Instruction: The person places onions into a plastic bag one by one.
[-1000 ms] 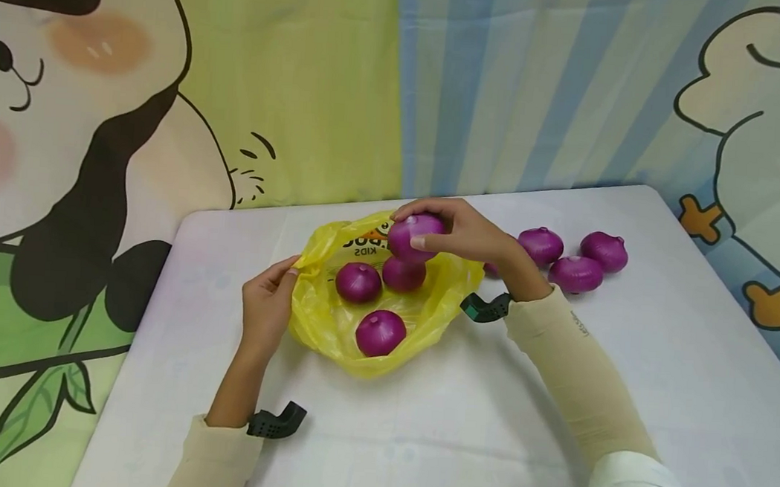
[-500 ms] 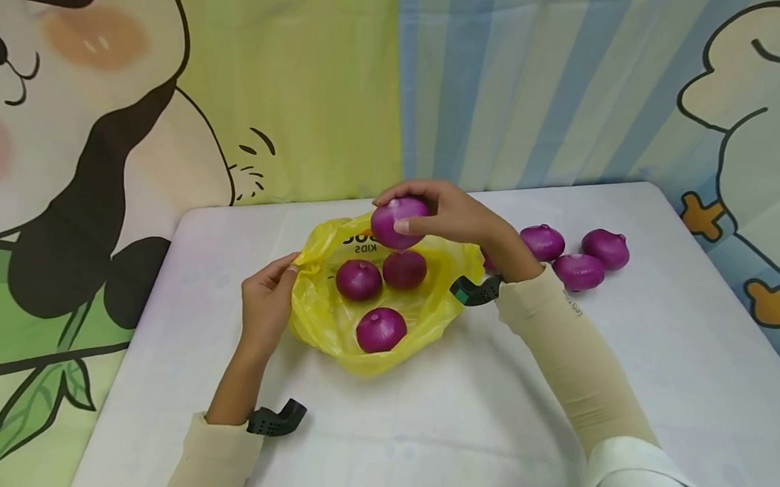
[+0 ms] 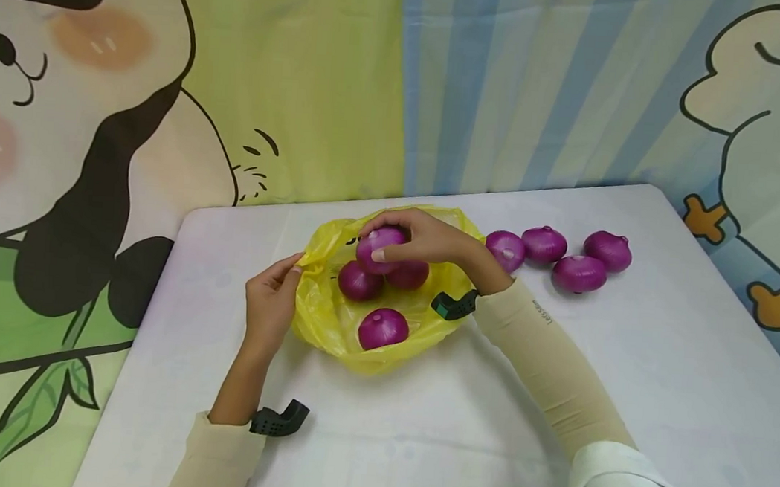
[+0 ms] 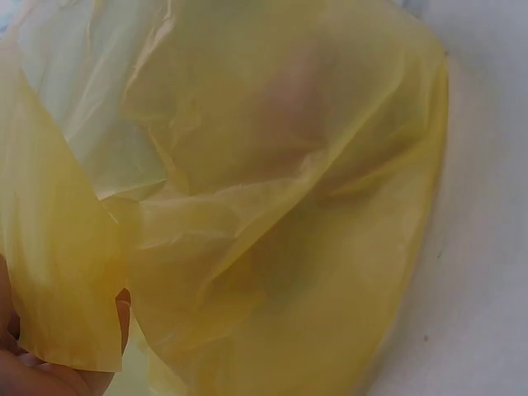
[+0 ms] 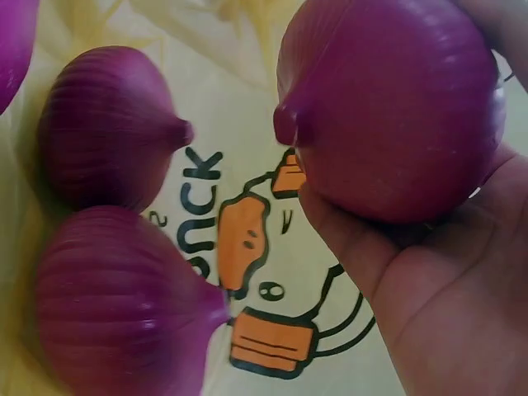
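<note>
A yellow plastic bag [image 3: 321,321] lies spread open on the table, and my left hand [image 3: 271,305] pinches its left rim between thumb and fingers. In the left wrist view the thin bag wall [image 4: 272,214] fills most of the picture. My right hand [image 3: 424,237] grips a purple onion [image 3: 378,249] over the back part of the bag. Inside the bag sit three more onions: one at the left [image 3: 359,281], one partly hidden behind the held onion [image 3: 409,276], and one near the front [image 3: 383,329]. The right wrist view shows the held onion [image 5: 388,107] above the bag's printed duck.
Right of the bag, several loose purple onions [image 3: 579,274] lie in a cluster on the white table [image 3: 418,439]. A cartoon-printed cloth [image 3: 319,83] hangs behind the table.
My right hand has carried the onion leftward over the bag, and lower in the last half second. Another loose onion now shows fully beside my right forearm. The left hand keeps its place.
</note>
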The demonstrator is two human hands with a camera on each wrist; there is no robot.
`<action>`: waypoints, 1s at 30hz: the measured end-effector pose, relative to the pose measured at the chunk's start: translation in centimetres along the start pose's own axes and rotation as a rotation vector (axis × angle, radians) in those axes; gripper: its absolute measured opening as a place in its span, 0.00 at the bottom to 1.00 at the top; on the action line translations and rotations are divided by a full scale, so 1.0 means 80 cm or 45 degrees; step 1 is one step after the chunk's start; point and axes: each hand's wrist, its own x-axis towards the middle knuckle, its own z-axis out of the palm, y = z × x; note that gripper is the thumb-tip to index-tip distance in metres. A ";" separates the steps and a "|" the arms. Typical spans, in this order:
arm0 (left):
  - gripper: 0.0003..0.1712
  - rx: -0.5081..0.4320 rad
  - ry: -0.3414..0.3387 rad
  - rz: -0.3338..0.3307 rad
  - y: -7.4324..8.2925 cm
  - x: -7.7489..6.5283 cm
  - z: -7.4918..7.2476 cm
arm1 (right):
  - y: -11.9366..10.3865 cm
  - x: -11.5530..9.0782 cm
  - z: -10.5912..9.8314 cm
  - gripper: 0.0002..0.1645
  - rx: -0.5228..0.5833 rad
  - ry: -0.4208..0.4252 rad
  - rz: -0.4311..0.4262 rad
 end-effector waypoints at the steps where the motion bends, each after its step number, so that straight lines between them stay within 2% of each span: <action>1: 0.16 0.000 0.000 0.005 0.000 0.000 0.000 | 0.002 0.000 0.001 0.24 -0.009 0.002 0.001; 6: 0.16 -0.001 0.001 0.011 0.000 0.000 0.001 | 0.007 0.000 0.002 0.26 -0.047 0.018 0.038; 12: 0.16 -0.005 0.006 0.012 -0.001 0.001 0.002 | 0.010 -0.003 0.003 0.31 0.014 -0.052 0.032; 18: 0.16 -0.020 -0.003 0.032 -0.003 0.001 0.002 | 0.011 -0.004 0.003 0.30 0.051 -0.068 -0.029; 30: 0.16 -0.022 -0.003 0.026 -0.004 0.002 0.003 | 0.012 -0.007 0.003 0.27 0.067 -0.043 -0.039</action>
